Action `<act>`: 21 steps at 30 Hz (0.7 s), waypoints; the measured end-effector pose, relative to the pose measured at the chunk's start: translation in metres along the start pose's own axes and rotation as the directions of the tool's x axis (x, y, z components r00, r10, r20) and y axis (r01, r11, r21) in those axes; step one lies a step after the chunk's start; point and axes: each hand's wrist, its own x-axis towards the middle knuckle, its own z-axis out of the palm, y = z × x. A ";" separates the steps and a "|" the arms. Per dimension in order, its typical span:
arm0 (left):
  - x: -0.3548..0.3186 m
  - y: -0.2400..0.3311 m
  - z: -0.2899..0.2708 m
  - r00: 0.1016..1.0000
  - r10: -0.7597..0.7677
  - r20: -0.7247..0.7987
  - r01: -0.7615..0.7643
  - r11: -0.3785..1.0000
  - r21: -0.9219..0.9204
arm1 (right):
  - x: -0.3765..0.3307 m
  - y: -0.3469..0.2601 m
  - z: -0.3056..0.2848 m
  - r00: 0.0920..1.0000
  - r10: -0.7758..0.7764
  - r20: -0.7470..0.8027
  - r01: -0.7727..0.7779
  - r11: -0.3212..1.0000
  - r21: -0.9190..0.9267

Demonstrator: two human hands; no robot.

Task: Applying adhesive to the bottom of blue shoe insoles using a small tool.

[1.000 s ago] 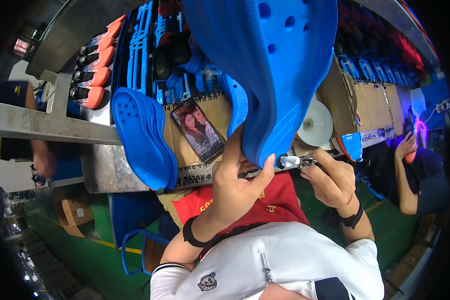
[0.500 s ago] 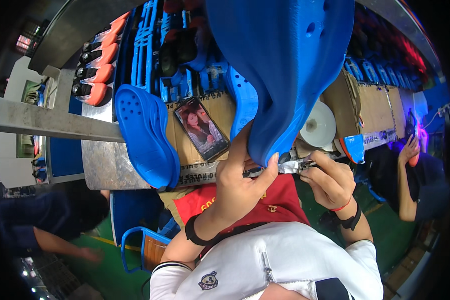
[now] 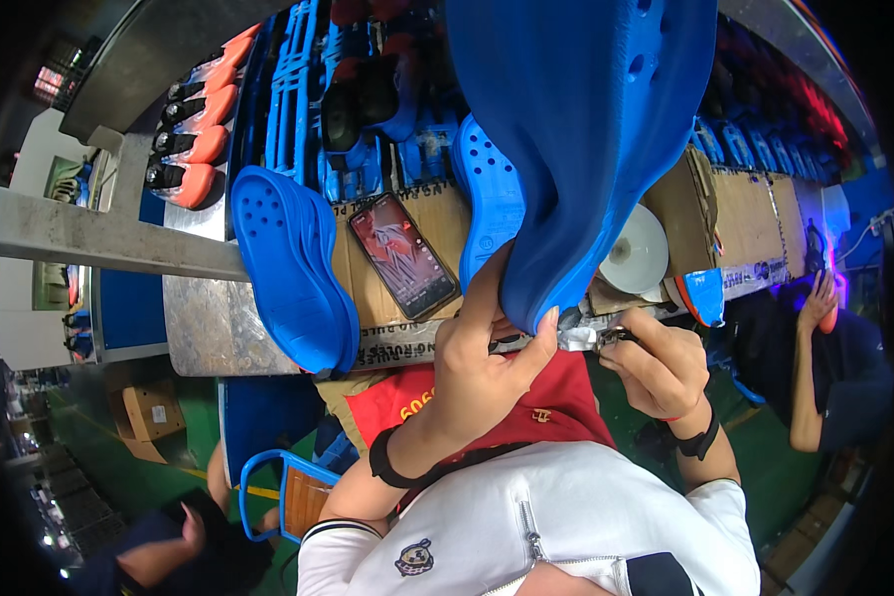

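A large blue foam shoe sole [image 3: 586,149], with small holes near its top, stands upright close to the camera. My left hand [image 3: 482,363] pinches its lower end between thumb and fingers. My right hand [image 3: 661,368] is closed on a small dark and metallic tool with a white-wrapped part [image 3: 576,339], its exact kind unclear. The tool's dark end is beside the sole's lower tip; whether they touch I cannot tell. Behind, another blue sole [image 3: 489,189] lies on the bench. Several blue soles are stacked [image 3: 293,263] left of my left hand.
A phone [image 3: 402,256] with a lit screen lies on cardboard [image 3: 356,288] between the soles. A white round dish [image 3: 636,253] stands behind my right hand. At left, a metal bar [image 3: 109,233] crosses near orange shoes [image 3: 189,181]. Co-workers [image 3: 844,358] are at both sides.
The held sole has shifted slightly right, with both hands keeping their grip. The phone's picture has changed. The co-worker at left has moved lower, uncovering a cardboard box.
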 end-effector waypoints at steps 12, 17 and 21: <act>-0.001 0.005 -0.001 1.000 -0.027 0.013 0.028 0.998 -0.057 | 0.000 0.002 -0.009 0.978 -0.182 0.098 0.189 0.980 -0.063; -0.002 0.006 -0.003 0.999 -0.026 0.022 0.027 1.000 -0.010 | 0.000 0.003 -0.007 0.975 -0.204 0.082 0.214 0.969 -0.124; -0.002 0.006 -0.003 0.999 -0.021 0.026 0.021 1.000 -0.002 | -0.003 0.004 -0.009 0.978 -0.187 0.098 0.200 0.969 -0.148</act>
